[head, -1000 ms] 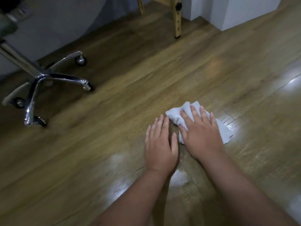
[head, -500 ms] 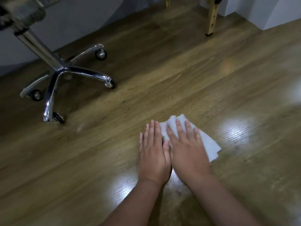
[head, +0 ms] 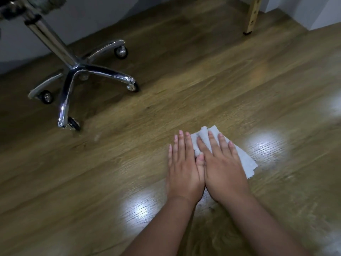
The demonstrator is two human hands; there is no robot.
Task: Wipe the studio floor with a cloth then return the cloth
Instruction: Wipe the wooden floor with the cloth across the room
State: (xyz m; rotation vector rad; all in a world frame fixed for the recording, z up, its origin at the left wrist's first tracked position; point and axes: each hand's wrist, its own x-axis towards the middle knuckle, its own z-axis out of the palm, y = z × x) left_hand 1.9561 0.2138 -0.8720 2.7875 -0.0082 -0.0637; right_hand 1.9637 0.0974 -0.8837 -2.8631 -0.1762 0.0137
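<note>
floor: wood-grain planks, glossy, light glare | cloth: white, soft, crumpled | chair base: polished chrome metal | leg: pale bare wood

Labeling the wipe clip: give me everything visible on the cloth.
The cloth is white to pale grey, thin and soft-looking, maybe a paper towel; the material can't be told for sure. It lies crumpled and folded flat on the wooden floor, with its far edge bunched up. The right hand presses on it with straight, spread fingers and hides its middle. The left hand lies flat on the floor right beside it, at its left edge. A corner sticks out to the right of the right hand.
</note>
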